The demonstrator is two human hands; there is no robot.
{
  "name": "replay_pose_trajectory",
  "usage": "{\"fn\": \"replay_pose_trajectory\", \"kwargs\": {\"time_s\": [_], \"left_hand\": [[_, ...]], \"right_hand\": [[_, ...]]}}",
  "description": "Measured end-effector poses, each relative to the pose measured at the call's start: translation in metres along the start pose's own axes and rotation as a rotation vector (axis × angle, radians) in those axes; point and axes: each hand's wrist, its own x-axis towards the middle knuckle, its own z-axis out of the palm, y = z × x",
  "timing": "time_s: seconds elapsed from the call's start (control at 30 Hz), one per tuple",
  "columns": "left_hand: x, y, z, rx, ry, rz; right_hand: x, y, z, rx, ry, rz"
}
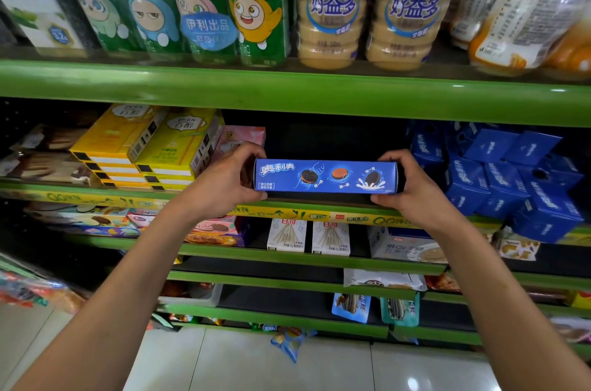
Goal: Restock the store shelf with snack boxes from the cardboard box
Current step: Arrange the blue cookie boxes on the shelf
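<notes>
A long blue cookie box (325, 177) with pictures of dark sandwich cookies lies lengthwise at the front of the middle shelf (287, 210), in a dark gap between other goods. My left hand (224, 179) grips its left end, fingers curled over the top and thumb underneath. My right hand (407, 184) grips its right end the same way. The box's bottom edge sits level with the shelf's front lip; whether it rests on the shelf I cannot tell. The cardboard box is out of view.
Stacked yellow boxes (144, 150) and a pink box (238, 138) stand left of the gap. A pile of blue boxes (511, 179) fills the right. Drink bottles (332, 6) line the shelf above. Lower shelves hold white stick-snack boxes (287, 235) and packets. Tiled floor lies below.
</notes>
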Motion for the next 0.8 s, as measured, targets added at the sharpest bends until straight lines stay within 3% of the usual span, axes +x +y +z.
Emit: {"fn": "replay_pose_trajectory", "kwargs": {"time_s": [0.8], "left_hand": [[0.0014, -0.005, -0.0002, 0.016, -0.005, -0.007]], "right_hand": [[-0.0007, -0.0008, -0.0004, 0.006, -0.01, 0.022]]}}
